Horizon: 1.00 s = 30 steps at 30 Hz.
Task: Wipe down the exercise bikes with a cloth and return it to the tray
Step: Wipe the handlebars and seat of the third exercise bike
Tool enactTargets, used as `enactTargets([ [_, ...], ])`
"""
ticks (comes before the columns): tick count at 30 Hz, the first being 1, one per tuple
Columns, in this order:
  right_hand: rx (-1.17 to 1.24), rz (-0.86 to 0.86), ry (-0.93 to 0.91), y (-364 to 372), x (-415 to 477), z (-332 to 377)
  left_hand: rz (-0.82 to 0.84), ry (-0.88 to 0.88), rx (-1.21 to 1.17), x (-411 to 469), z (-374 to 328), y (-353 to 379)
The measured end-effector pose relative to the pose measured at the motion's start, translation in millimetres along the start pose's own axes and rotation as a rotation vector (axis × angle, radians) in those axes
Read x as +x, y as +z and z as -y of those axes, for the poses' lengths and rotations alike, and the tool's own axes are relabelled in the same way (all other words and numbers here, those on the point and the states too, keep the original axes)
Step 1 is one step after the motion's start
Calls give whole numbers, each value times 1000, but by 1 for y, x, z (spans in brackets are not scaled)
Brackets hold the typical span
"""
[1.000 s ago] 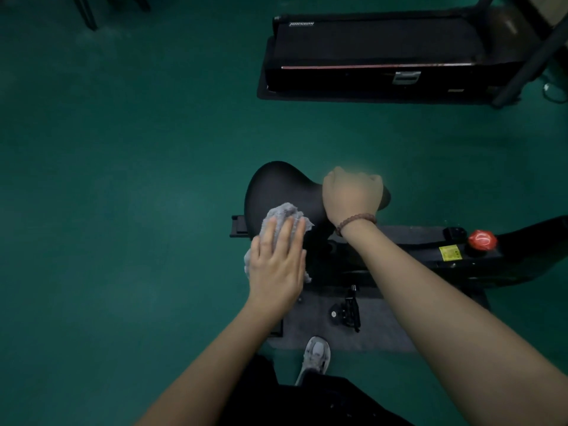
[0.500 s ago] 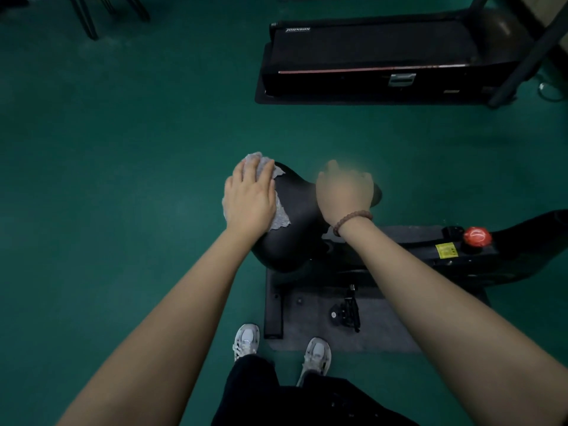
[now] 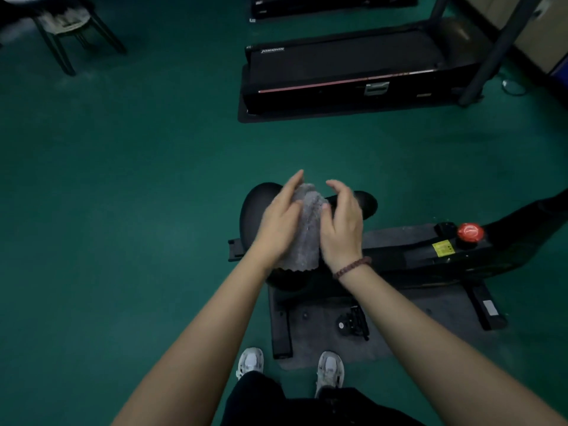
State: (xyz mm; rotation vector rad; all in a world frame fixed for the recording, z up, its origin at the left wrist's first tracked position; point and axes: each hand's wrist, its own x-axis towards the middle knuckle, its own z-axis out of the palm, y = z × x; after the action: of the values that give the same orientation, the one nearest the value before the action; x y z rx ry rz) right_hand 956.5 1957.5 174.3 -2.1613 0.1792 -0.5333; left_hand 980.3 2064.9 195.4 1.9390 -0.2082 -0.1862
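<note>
A crumpled grey cloth [image 3: 305, 235] hangs between my two hands just over the black saddle [image 3: 255, 207] of the exercise bike [image 3: 430, 256]. My left hand [image 3: 278, 222] holds the cloth's left side, thumb against it and fingers stretched forward. My right hand [image 3: 342, 226], with a bead bracelet at the wrist, pinches the right side with its thumb, fingers curved above. The hands and cloth hide the middle of the saddle. No tray is in view.
The bike stands on a grey mat [image 3: 399, 327] with a red knob [image 3: 469, 232] on its frame. A black treadmill [image 3: 353, 72] lies beyond on the green floor. A chair [image 3: 70, 29] is at the far left. My shoes [image 3: 250, 362] are by the mat's edge.
My left hand stopped wiping the saddle and brought the cloth to the middle. My right hand left the saddle's nose and took hold of the cloth's other side.
</note>
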Motion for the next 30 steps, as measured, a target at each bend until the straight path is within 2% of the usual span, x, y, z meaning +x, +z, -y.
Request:
enactTargets([
  [2, -135, 75, -55, 15, -10, 15, -95, -31, -232, 1, -1, -21],
  [4, -336, 196, -58, 36, -18, 28, -190, -35, -240, 4, 0, -40],
  [6, -495, 254, 32, 56, -20, 38, -236, -58, -194, 7, 4, -54],
  [10, -645, 153, 5, 69, 1, 28, -222, -56, -101, 17, 16, -69],
  [14, -721, 166, 53, 28, 44, 4, -145, -40, 8, 27, 27, -72],
  [16, -699, 105, 202, 4, 60, -11, -121, -40, 26, 31, 29, -73],
  [19, -420, -34, 459, -13, 64, -26, -134, -26, 71, 35, 32, -77],
  [24, -168, -279, 455, 9, 38, -18, -98, -94, 159, 36, 46, -87],
  [30, -207, -371, 464, 31, 10, -3, -12, -151, 171, 28, 61, -102],
])
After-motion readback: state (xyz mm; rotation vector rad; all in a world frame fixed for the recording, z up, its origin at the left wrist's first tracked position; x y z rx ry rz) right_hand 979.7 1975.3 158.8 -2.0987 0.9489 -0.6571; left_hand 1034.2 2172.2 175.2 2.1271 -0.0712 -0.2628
